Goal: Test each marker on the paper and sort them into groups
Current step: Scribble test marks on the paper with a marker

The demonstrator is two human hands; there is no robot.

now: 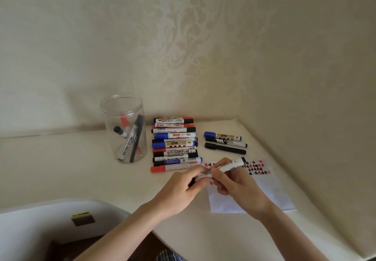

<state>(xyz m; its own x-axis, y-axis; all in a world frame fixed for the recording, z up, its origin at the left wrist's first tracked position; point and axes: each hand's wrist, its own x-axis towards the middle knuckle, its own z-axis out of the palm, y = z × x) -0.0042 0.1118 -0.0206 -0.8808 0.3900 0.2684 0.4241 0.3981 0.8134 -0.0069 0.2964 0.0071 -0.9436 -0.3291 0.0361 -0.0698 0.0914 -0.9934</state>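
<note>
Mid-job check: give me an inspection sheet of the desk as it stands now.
Surface: pale corner table, bare at left.
Job's things: paper marked with red and black test scribbles; long row of markers; three markers apart at right; clear jar holding several markers.
Clutter: nothing seen.
Grippers: left hand and right hand both grip one white marker over the paper.
Cables: nothing seen.
Surroundings: patterned wallpaper; white chair at lower left.
</note>
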